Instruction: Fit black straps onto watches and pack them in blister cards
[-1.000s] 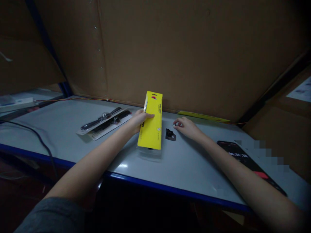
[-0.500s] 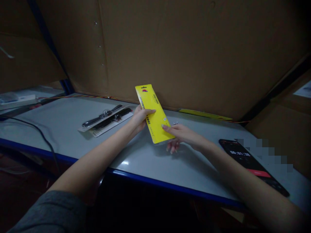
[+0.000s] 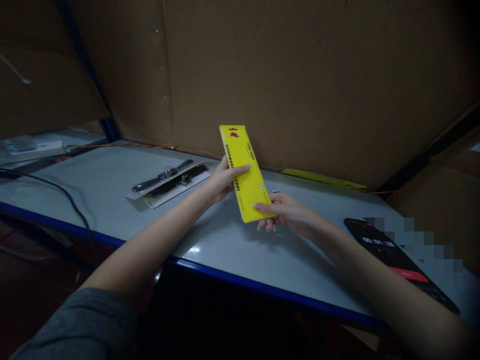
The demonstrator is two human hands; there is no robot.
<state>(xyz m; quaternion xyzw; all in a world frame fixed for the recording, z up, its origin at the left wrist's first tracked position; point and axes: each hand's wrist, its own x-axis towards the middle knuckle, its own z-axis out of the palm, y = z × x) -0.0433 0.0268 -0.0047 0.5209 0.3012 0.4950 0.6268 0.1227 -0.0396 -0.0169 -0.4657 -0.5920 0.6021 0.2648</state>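
Observation:
A long yellow packaging card with printed lettering and a hang hole is held up, tilted, over the table. My left hand grips its left edge, thumb across the front and fingers behind. At the lower right corner, my right hand pinches the card, thumb on the front and fingers underneath. A small shiny metal piece shows just above my right hand; I cannot tell what it belongs to. Whatever is behind the card is hidden.
Two packaged dark-handled tools lie on the grey-white table to the left. Another yellow card lies by the cardboard wall. A phone with a timer is at right. A black cable crosses the left side.
The whole view has shifted slightly, so things appear a little further right. My right fingers have closed in against the card's lower corner; my left hand keeps its grip.

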